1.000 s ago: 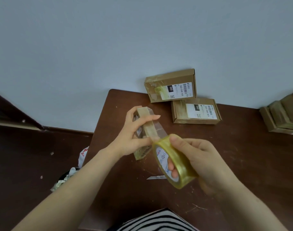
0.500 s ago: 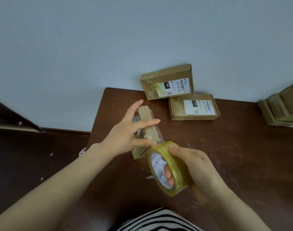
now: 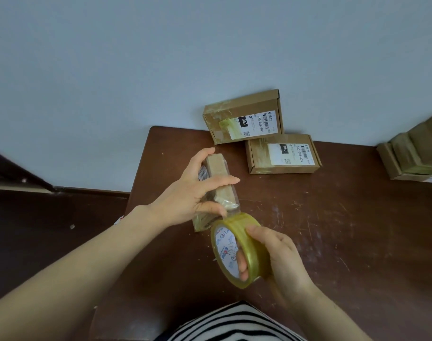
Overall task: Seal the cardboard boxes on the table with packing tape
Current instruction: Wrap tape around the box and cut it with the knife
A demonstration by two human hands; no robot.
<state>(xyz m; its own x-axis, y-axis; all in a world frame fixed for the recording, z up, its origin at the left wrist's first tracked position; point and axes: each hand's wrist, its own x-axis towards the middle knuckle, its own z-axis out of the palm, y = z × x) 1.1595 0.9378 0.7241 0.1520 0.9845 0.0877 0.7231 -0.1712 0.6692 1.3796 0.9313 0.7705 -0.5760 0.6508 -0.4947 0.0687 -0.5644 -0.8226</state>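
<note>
Head view: left hand [image 3: 185,200] clamped around a small box [image 3: 218,179] held on edge above the table [image 3: 333,230], just in front of two labelled boxes [image 3: 281,153]. Right hand [image 3: 278,259] gripping the tape roll [image 3: 237,249] just below the box, fingers through its core, a clear strip stretched to the box. Best done by keeping the strip taut, pulling straight along the seam, pressing down with the thumb.
</note>
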